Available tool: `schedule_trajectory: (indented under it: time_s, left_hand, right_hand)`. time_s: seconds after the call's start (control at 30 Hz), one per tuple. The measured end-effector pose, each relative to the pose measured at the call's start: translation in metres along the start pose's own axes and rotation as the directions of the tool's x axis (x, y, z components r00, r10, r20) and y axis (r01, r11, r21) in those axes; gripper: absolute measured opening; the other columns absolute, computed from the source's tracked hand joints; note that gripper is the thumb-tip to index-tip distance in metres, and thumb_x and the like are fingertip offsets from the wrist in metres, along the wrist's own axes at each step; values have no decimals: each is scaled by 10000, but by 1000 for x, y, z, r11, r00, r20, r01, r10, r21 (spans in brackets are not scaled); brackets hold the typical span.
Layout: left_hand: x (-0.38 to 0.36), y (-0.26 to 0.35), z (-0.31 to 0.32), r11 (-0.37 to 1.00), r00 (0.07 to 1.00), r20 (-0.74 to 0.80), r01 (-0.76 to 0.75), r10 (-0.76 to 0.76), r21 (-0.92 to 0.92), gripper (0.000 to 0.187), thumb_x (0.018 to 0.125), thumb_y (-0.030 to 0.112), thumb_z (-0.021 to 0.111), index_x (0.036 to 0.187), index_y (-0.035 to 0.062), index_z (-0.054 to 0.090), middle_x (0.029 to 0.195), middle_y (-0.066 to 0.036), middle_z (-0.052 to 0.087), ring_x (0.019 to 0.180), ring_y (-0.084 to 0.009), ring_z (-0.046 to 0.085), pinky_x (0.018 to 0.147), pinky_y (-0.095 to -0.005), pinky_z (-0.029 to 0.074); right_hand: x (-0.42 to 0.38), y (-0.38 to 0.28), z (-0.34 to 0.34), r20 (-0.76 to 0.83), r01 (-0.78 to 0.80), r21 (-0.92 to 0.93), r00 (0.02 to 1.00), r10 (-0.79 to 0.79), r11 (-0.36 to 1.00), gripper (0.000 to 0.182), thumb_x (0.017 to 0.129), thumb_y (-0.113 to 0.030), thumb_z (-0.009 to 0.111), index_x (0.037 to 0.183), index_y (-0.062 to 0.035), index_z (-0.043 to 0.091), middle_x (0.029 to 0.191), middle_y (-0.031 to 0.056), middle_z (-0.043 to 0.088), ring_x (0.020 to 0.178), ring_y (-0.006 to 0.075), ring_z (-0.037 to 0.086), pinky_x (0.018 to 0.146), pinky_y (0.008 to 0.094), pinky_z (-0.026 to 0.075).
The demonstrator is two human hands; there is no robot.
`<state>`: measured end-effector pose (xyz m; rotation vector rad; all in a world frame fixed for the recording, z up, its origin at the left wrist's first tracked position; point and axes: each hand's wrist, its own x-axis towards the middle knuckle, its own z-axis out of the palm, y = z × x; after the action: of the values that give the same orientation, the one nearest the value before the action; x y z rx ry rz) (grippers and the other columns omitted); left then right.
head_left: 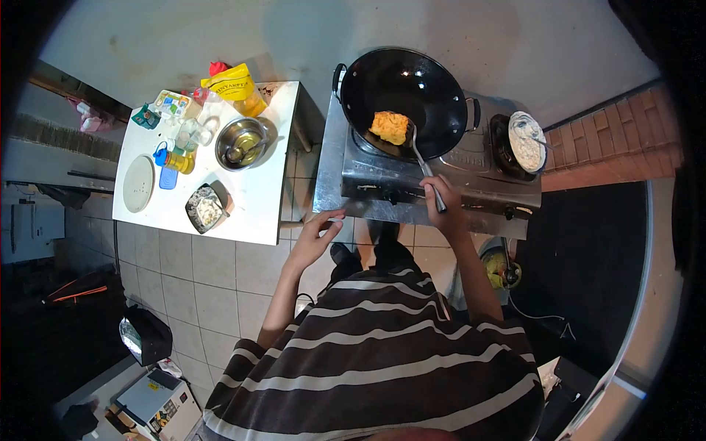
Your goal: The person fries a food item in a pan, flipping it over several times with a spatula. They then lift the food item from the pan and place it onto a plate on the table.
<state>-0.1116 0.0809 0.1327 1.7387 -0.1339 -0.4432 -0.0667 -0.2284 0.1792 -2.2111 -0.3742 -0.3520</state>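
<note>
My right hand (443, 200) is wrapped round the handle of a metal spatula (421, 156). Its head reaches into a black wok (379, 73) on the stove, against the right side of a golden-orange omelette (390, 126). The omelette lies folded on the wok's near side. My left hand (316, 239) hangs near the front edge of the steel counter, between the stove and the white table, with thumb and fingers apart and nothing visible held.
Right of the wok, a bowl of white mixture (527, 141) sits on the second burner. The white table (254, 209) at left bears a steel bowl (241, 144), a square dark bowl (207, 209), a plate (138, 184), an oil bottle (176, 161) and a yellow pouch (234, 84).
</note>
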Motion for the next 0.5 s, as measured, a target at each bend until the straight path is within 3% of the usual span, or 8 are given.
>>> schedule_trajectory:
  time_s: [0.13,0.4,0.5]
  left_hand:
    - [1,4,1,997,997,-37,62,-63,-37,342,986,214,558,1265,18,580,1194,-98,642,1073,-162,601,954,-306,452]
    - [15,28,12,986,991,-114,57,-75,-155,373,1001,259,522,1264,1,578,1180,-106,645,1044,-174,617,931,-300,465]
    - [26,41,24,961,965,-228,67,-130,-267,393,999,278,533,1238,-30,586,1156,-117,646,1021,-192,622,927,-301,459]
  right_hand:
    - [-1,3,-3,19,-46,85,999,45,995,66,908,-30,549,944,-5,599,835,174,574,743,355,598,676,373,476]
    - [-4,33,-22,65,40,126,997,-48,991,76,904,-22,554,958,-4,605,854,171,587,766,353,604,708,367,488]
    - [-4,37,-40,129,-8,197,991,-18,980,90,892,-5,566,975,6,601,856,160,577,762,333,605,705,359,485]
